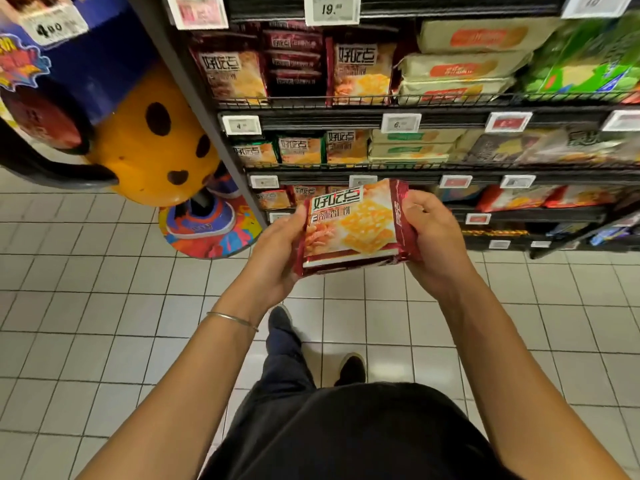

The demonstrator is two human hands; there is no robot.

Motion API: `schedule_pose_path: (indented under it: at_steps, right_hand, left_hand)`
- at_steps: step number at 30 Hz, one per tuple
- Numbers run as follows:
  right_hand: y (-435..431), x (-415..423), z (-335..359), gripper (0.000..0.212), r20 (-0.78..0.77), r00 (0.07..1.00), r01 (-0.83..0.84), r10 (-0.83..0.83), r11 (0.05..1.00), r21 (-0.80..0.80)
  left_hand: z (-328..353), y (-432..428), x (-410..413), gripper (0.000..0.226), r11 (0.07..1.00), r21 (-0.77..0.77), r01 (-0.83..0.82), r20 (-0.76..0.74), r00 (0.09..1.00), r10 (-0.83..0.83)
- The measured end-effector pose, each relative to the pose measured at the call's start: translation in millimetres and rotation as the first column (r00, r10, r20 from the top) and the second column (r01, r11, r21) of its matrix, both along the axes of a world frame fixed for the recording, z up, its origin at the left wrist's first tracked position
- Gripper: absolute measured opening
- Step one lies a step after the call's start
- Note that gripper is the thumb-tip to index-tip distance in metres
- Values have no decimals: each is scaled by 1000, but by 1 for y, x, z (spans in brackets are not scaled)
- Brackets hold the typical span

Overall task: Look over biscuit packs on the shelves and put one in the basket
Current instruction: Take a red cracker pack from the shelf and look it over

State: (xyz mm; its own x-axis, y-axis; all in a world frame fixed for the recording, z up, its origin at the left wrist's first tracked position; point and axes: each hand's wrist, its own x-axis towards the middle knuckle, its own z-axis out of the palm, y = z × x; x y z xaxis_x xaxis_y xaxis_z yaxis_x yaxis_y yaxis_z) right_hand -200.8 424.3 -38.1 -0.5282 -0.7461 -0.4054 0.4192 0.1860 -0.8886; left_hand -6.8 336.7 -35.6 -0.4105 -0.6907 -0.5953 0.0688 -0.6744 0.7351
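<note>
A biscuit pack (pixel 353 225) is held out in front of the body, gripped at its left end by the left hand (pixel 273 258) and at its right end by the right hand (pixel 436 237). The shelves (pixel 329 120) are right behind it (packs lined up on every tier, price tags (pixel 401 123) clipped along the front edges). A display figure (pixel 149 143) is parked left of the shelves, on the tiled floor (pixel 86 289).

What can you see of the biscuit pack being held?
The biscuit pack is a glossy dark-red plastic wrapper; its front shows dark lettering on white and golden square crackers. It faces the camera, slightly tilted, before the lower shelves. The left hand grips its left end, the right hand its right end.
</note>
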Motion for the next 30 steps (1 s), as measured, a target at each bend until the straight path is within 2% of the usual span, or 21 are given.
schedule_pose_path:
  at_steps: [2,5,9,13,16,21,26,30]
  right_hand:
    - [2,-3,5,25,4,1000,-9,9,999,-34]
    - [4,-11,9,38,64,996,-57,63,995,-83]
    - [6,-16,13,29,61,982,-175,179,983,-61]
    - [8,-12,10,25,152,980,-129,125,991,16]
    - [10,-11,6,25,156,981,-127,114,989,73]
    - [13,-3,0,27,127,978,-178,164,978,112]
    - [16,2,-6,30,137,969,-224,204,963,152]
    - [22,6,-9,22,157,970,-209,186,968,142]
  left_hand:
    - [6,1,0,27,1000,3,-5,-51,999,5]
    - [11,1,1,38,997,75,-21,-101,994,29]
    - [18,8,1,39,976,216,-20,-140,989,51]
    - [19,16,-2,49,967,254,-36,-214,972,93]
    - [18,18,-3,34,959,273,-75,-236,961,142]
    - [20,19,2,27,964,247,-101,-193,969,152]
    - [23,20,9,37,961,258,-99,-194,969,152]
    - [23,21,14,52,972,228,-51,-139,987,84]
